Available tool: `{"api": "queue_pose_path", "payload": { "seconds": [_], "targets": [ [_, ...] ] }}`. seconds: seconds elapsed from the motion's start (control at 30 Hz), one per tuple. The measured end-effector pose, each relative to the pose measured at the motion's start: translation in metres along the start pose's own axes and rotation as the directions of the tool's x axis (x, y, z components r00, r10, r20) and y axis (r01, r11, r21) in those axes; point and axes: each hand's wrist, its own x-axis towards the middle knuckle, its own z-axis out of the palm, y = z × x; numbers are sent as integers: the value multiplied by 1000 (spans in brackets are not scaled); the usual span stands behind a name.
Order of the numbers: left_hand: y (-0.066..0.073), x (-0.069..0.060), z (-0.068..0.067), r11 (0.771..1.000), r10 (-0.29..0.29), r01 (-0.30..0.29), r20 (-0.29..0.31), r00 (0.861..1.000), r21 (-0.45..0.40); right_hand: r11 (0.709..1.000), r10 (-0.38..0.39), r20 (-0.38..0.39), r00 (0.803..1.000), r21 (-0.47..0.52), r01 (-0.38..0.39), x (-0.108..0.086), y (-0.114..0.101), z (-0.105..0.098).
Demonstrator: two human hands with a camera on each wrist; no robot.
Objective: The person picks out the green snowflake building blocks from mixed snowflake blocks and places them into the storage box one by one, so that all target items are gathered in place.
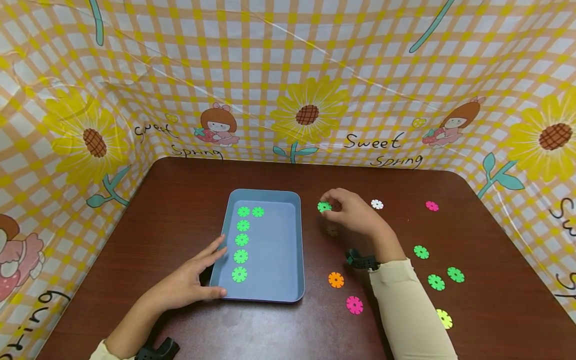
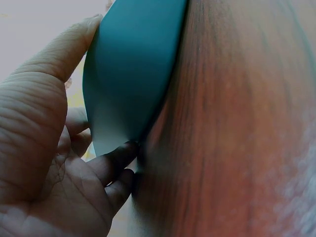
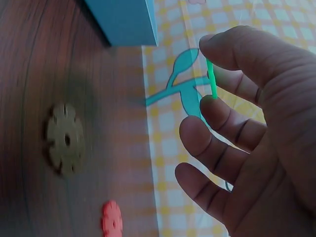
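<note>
My right hand [image 1: 355,212] hovers over the table just right of the blue tray [image 1: 279,250], pinching a green notched disc [image 1: 324,206] between thumb and fingertips. Seen edge-on in the right wrist view, that green disc [image 3: 212,81] sits upright in the pinch. Inside the tray, several green discs [image 1: 242,240] form a column along the left side, and one more green disc [image 1: 258,212] lies beside the top one. With fingers spread, my left hand [image 1: 186,285] touches the tray's left wall; its thumb lies at the near left corner.
Under the right hand lies a shaded, pale-brown disc [image 1: 332,230]. A white disc [image 1: 377,204], pink discs [image 1: 354,305], an orange disc [image 1: 335,280], a yellow disc [image 1: 444,318] and loose green discs [image 1: 436,282] are scattered on the right. A checked cloth [image 1: 252,60] surrounds the table.
</note>
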Motion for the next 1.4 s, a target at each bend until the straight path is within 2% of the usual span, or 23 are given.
{"api": "queue_pose_path", "payload": {
  "seconds": [0.6,0.8,1.4],
  "targets": [
    [-1,-1,0,1000,-8,8,2,1000,-3,996,-69,27,997,51,68,27,-34,22],
    [1,-1,0,1000,-13,13,1,1000,0,993,-109,27,994,49,107,36,-44,31],
    [-2,1,1,1000,3,-3,-5,1000,4,987,-156,75,985,55,152,56,-70,58]
  ]
}}
